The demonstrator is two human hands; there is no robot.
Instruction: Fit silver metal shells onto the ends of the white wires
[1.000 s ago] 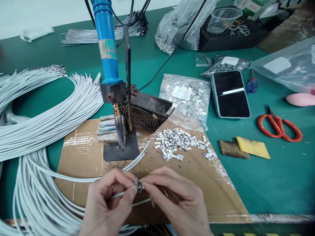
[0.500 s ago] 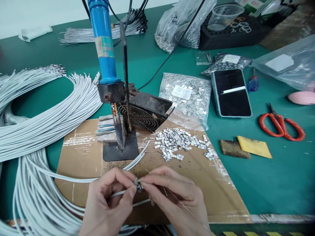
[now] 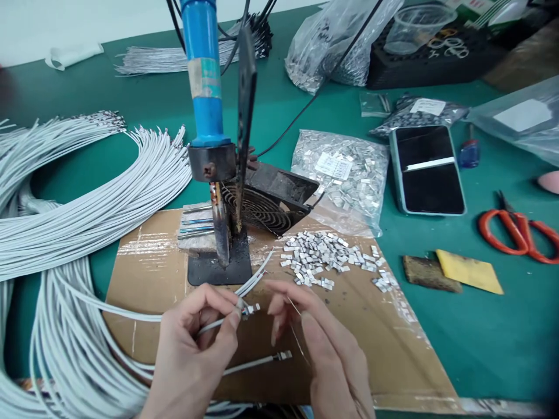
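Note:
My left hand (image 3: 196,349) pinches the end of a thin white wire (image 3: 213,324), which carries a small metal terminal (image 3: 251,309) at its tip. My right hand (image 3: 321,343) sits just to the right, a short gap from the terminal, fingers loosely curled with a fine solder wire (image 3: 297,336) running through them. A second white wire with a terminal (image 3: 283,355) lies on the cardboard (image 3: 148,273) below. A blue-handled soldering iron (image 3: 205,87) stands clamped in a stand (image 3: 220,267) just beyond my hands. Loose metal terminals (image 3: 323,259) are piled on the cardboard.
Bundles of white wires (image 3: 87,209) curve along the left. A small fan (image 3: 262,201) lies behind the stand. A bag of terminals (image 3: 345,174), a phone (image 3: 430,171), red scissors (image 3: 519,230), a yellow sponge (image 3: 469,270) and plastic bags lie to the right.
My right hand let go of the terminal and drew back to the right. The second terminated wire now shows on the cardboard. The view shifted slightly.

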